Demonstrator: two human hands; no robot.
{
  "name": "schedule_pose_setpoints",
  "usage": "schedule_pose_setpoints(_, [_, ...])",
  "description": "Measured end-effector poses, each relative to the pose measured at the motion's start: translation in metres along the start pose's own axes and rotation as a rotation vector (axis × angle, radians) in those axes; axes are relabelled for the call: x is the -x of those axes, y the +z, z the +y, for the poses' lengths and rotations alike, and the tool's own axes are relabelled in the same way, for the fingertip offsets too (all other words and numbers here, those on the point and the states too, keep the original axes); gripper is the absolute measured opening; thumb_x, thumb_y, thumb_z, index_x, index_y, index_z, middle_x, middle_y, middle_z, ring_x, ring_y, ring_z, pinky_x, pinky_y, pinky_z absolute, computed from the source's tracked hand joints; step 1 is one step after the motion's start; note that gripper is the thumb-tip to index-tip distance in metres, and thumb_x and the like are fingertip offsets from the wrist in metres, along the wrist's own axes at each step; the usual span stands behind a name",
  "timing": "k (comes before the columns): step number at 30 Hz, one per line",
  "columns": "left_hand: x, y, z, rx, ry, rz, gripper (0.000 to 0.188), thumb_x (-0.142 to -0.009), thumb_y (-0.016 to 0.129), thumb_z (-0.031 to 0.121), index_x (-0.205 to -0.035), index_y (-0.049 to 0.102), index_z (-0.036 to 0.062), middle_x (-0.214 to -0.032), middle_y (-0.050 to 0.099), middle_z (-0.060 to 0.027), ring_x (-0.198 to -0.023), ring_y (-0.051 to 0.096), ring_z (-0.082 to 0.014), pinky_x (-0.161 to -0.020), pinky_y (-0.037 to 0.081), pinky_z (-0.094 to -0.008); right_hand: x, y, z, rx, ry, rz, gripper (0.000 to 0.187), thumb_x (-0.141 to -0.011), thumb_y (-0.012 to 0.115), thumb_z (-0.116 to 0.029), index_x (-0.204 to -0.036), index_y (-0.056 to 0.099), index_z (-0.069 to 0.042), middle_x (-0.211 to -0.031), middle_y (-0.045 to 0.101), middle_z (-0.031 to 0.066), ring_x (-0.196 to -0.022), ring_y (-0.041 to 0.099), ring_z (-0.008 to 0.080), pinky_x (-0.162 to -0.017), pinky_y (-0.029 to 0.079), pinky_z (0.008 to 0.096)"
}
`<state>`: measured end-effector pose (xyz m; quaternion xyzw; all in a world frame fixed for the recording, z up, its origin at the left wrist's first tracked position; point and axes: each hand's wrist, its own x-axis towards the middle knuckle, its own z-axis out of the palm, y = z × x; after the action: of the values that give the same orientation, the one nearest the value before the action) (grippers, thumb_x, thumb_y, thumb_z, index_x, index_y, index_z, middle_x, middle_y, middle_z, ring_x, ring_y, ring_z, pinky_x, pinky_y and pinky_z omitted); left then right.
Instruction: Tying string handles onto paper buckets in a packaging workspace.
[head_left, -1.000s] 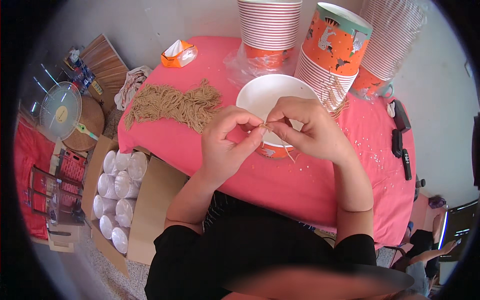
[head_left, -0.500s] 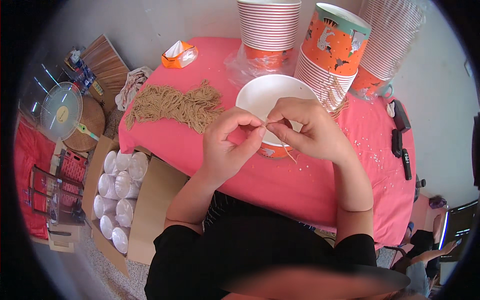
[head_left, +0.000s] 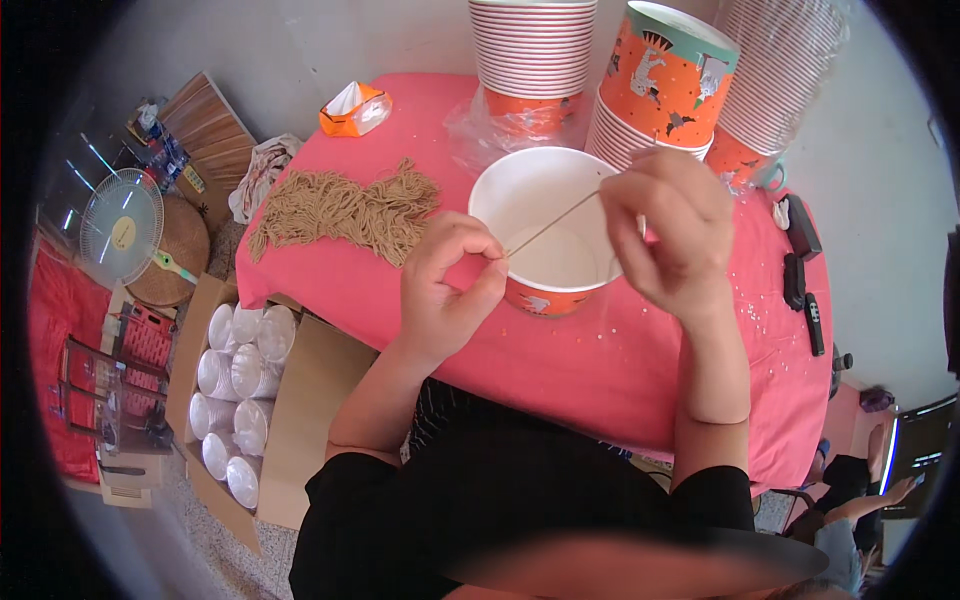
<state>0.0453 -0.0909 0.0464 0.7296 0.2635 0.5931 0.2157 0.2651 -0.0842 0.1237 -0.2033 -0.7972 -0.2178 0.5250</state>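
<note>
String [head_left: 552, 222] is pulled taut over the paper bowl [head_left: 545, 235], pinched between my left hand [head_left: 447, 290] and right hand [head_left: 668, 228], so I reckon threading it through the bowl's rim comes next, needing steady fingers.

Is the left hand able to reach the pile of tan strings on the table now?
Probably yes. The pile of tan strings lies just left of the left hand on the pink table, nothing between them; but that hand pinches a string stretched to the right hand.
</note>
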Motion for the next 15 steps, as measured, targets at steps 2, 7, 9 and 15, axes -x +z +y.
schedule_pose_setpoints(2, [0.003,-0.002,-0.001,-0.176,0.057,-0.009,0.010,-0.074,0.066,-0.001,-0.080,0.060,0.0042,-0.082,0.056,-0.0050,-0.078,0.055,-0.0188,-0.072,0.044,-0.0304,0.001,-0.009,0.007,0.043,0.021,0.071,0.021,-0.063,0.070,0.005,-0.081,0.063,-0.004,-0.075,0.059,0.0083,-0.066,0.059,0.0257,-0.058,0.047,0.0341])
schedule_pose_setpoints(7, [0.012,0.006,-0.003,-0.244,0.060,-0.035,0.010,-0.072,0.067,-0.001,-0.078,0.061,0.0058,-0.078,0.054,-0.0045,-0.076,0.053,-0.0199,-0.070,0.043,-0.0321,-0.001,-0.020,0.008,0.110,0.059,0.145,0.022,-0.062,0.068,0.009,-0.080,0.062,-0.001,-0.072,0.058,0.0082,-0.064,0.058,0.0230,-0.055,0.045,0.0316])
schedule_pose_setpoints(9, [0.013,0.006,-0.005,-0.235,0.036,-0.053,0.010,-0.072,0.067,-0.001,-0.078,0.061,0.0061,-0.077,0.054,-0.0042,-0.076,0.053,-0.0200,-0.069,0.043,-0.0323,-0.002,-0.018,0.003,0.097,0.118,0.137,0.021,-0.064,0.068,0.009,-0.080,0.061,-0.001,-0.072,0.058,0.0078,-0.063,0.057,0.0224,-0.055,0.045,0.0309])
schedule_pose_setpoints(15, [0.012,0.001,-0.004,-0.246,0.095,-0.091,0.020,-0.072,0.067,0.000,-0.091,0.065,0.0059,-0.094,0.055,-0.0075,-0.085,0.055,-0.0222,-0.075,0.046,-0.0330,-0.001,-0.018,0.004,-0.068,0.303,-0.035,0.013,-0.078,0.060,0.014,-0.084,0.059,0.002,-0.076,0.058,0.0066,-0.066,0.053,0.0114,-0.060,0.042,0.0226])
